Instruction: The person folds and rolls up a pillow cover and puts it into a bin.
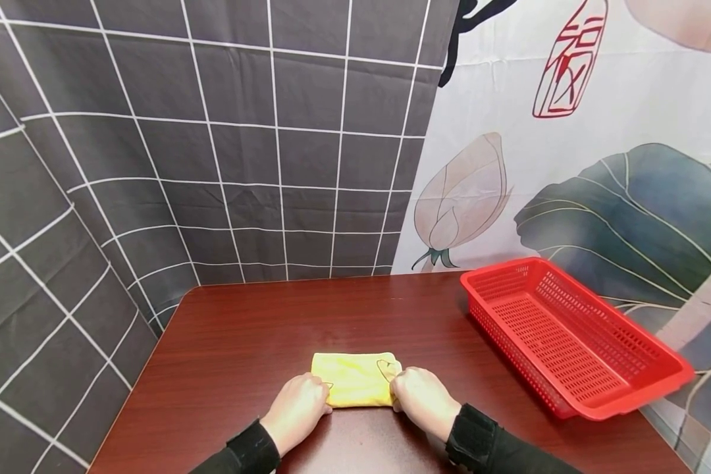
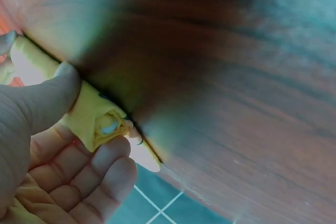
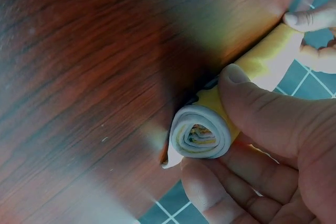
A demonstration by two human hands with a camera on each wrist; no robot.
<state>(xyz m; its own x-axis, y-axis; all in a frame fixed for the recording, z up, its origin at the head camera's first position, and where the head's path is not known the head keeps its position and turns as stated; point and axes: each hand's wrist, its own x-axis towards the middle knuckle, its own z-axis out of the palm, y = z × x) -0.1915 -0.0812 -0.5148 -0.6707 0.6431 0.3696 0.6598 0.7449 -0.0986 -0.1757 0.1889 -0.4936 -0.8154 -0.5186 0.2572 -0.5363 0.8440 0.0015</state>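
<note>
A yellow cloth [image 1: 358,375] with dark line markings and a white inner side lies near the front of the table, partly rolled up. My left hand [image 1: 299,408] pinches the left end of the roll, and in the left wrist view its thumb [image 2: 65,85] lies on top with the fingers below. At the opposite end, my right hand [image 1: 426,400] grips the roll between thumb and fingers. The spiral end of the rolled cloth [image 3: 201,131] faces the right wrist view, its white layers wound around a hollow centre. A flat part of the cloth extends beyond the roll.
A red perforated plastic basket [image 1: 490,330] stands on the right of the brown wooden table [image 1: 243,336], with no contents visible. Grey grid-patterned fabric [image 1: 308,158] hangs behind and to the left; a white printed sheet [image 1: 474,118] hangs at the right.
</note>
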